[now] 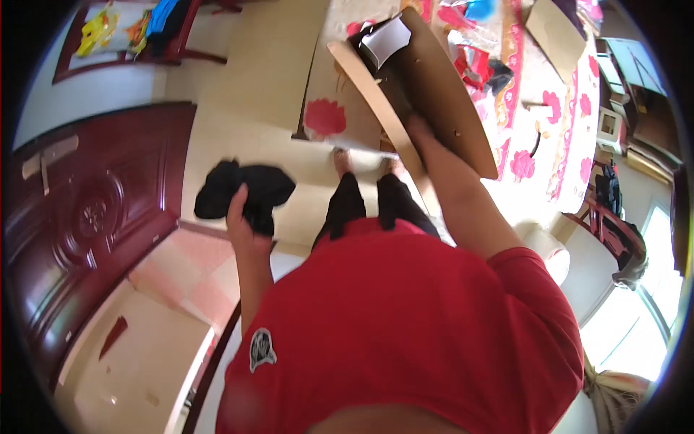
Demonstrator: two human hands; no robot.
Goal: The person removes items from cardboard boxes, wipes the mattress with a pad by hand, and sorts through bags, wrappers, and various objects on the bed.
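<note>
A bunched black cloth (246,189) is gripped in my left hand (242,217), held out to the left above the floor. The thumb lies across it, and its exact kind cannot be made out. On the right, my right hand (421,130) reaches down into an open brown cardboard box (448,108) tilted at the table's edge. Its fingers are hidden inside the box, so whether they hold anything does not show. A white piece of card or paper (387,42) sits at the box's far end.
The table (553,155) has a red-flowered cloth. Plastic packaging (473,66) and a flat cardboard piece (555,36) lie on it. A dark red door (94,210) stands at left. A chair with bright packets (116,32) is at far left, another chair (607,224) at right.
</note>
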